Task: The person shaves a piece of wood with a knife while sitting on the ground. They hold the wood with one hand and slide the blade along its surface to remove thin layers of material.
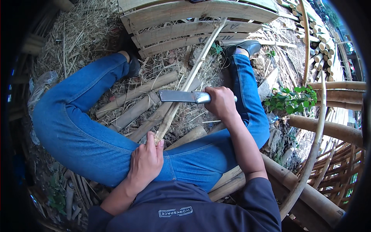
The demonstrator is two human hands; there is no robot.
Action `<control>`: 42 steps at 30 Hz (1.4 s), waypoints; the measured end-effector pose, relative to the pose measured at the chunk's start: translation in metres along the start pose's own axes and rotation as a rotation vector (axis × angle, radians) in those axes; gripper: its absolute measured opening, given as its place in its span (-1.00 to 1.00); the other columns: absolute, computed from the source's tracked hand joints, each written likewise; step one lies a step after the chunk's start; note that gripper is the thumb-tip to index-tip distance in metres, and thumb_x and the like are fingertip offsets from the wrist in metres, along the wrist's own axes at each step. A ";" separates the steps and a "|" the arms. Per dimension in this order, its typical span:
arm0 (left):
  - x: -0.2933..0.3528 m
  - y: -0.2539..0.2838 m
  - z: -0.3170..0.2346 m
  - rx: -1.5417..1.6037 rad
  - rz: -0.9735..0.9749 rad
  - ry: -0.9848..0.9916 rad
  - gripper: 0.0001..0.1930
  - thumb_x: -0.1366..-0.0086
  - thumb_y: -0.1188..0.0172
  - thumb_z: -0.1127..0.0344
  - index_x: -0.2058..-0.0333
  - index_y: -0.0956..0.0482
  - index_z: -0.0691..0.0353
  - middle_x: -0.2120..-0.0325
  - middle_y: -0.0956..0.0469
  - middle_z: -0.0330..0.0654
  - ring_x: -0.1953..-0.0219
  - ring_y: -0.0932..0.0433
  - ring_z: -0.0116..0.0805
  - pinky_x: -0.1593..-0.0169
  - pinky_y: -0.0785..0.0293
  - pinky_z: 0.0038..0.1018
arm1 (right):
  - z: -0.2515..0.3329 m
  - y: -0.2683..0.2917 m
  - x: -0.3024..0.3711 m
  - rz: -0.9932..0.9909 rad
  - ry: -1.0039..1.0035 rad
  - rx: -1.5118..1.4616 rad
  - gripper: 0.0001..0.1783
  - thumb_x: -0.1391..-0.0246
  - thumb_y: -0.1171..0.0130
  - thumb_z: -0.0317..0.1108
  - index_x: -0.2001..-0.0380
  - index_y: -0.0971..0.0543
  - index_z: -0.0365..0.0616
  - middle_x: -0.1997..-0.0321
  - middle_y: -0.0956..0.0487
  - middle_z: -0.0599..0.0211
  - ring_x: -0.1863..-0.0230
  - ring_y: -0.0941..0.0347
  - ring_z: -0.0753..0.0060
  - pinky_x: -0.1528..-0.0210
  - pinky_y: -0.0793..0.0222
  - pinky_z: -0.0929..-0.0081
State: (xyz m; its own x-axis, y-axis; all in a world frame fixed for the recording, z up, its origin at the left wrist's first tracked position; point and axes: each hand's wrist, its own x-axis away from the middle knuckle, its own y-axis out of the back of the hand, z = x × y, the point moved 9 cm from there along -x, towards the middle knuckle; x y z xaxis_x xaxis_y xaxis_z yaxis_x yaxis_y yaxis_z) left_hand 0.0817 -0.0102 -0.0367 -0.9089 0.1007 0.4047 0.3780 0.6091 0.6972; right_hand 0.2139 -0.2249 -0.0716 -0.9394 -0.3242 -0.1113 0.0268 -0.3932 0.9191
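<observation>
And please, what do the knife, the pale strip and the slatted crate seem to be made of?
Knife blade: metal, likely steel, smooth and grey; the handle, mostly hidden by the right hand, shows shiny silver, so perhaps metal too. Strip: probably split bamboo, seemingly unvarnished, pale with long straight lines. Crate: likely wood, seemingly unpainted, judging by its pale, streaky boards.

Ground (83, 58): strewn with dry straw (96, 13). On it: several cut bamboo lengths (135, 111), roughly side by side, centre; slatted wooden crate (174, 14), far side; crumpled clear plastic (40, 86), left; bamboo pile (322, 56), far right.
</observation>
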 end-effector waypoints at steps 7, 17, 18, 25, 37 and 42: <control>0.000 0.001 -0.001 -0.078 -0.034 -0.029 -0.75 -0.39 0.03 0.25 0.16 -0.27 0.35 0.66 -0.50 0.19 0.53 -0.51 0.28 0.44 -0.41 0.07 | -0.062 0.022 -0.004 -0.159 -0.304 0.134 -0.88 0.16 -0.18 -0.36 0.47 -0.63 -0.06 0.54 -0.58 0.01 0.45 -0.56 -0.07 0.32 -0.49 0.08; -0.001 -0.002 0.003 -0.060 -0.021 -0.023 -0.73 -0.39 0.04 0.25 0.12 -0.27 0.36 0.67 -0.50 0.19 0.54 -0.51 0.28 0.44 -0.41 0.07 | -0.009 0.003 -0.004 0.039 -0.165 -0.001 -0.88 0.27 -0.16 -0.44 0.53 -0.61 -0.07 0.55 -0.57 -0.02 0.45 -0.53 -0.13 0.29 -0.48 0.05; -0.001 -0.001 0.003 -0.060 -0.021 -0.025 -0.73 -0.39 0.04 0.25 0.12 -0.27 0.36 0.67 -0.50 0.19 0.54 -0.51 0.28 0.44 -0.41 0.07 | -0.023 0.006 -0.004 0.031 -0.246 0.005 -0.83 0.21 -0.14 -0.42 0.47 -0.65 -0.06 0.53 -0.58 -0.05 0.41 -0.55 -0.14 0.25 -0.48 0.04; -0.001 -0.002 0.003 -0.040 -0.017 -0.024 -0.72 -0.39 0.04 0.24 0.11 -0.27 0.35 0.65 -0.50 0.21 0.53 -0.51 0.29 0.43 -0.40 0.09 | -0.058 0.028 -0.001 -0.149 -0.357 0.135 -0.81 0.15 -0.17 -0.35 0.40 -0.68 -0.05 0.50 -0.60 -0.03 0.43 -0.56 -0.10 0.28 -0.49 0.08; 0.000 -0.001 0.000 -0.079 -0.022 -0.035 -0.70 -0.39 0.04 0.23 0.08 -0.27 0.37 0.65 -0.50 0.22 0.51 -0.52 0.29 0.41 -0.41 0.08 | -0.056 0.031 -0.022 -0.187 -0.260 0.190 -0.87 0.15 -0.14 -0.42 0.46 -0.63 -0.07 0.55 -0.59 0.04 0.44 -0.56 -0.06 0.34 -0.47 0.08; 0.001 -0.002 0.003 -0.051 -0.002 0.006 -0.72 -0.41 0.06 0.24 0.07 -0.30 0.34 0.60 -0.50 0.21 0.48 -0.49 0.32 0.40 -0.34 0.09 | -0.047 0.017 -0.014 -0.130 -0.191 0.153 -0.92 0.21 -0.23 -0.38 0.54 -0.57 -0.09 0.57 -0.56 0.07 0.45 -0.54 -0.06 0.35 -0.45 0.06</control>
State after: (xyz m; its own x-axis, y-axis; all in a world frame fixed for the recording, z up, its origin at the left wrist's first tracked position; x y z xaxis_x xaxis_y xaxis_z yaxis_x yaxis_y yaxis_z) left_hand 0.0796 -0.0088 -0.0400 -0.9085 0.0948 0.4069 0.3850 0.5684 0.7271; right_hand 0.2434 -0.2669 -0.0724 -0.9793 -0.1057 -0.1724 -0.1368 -0.2813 0.9498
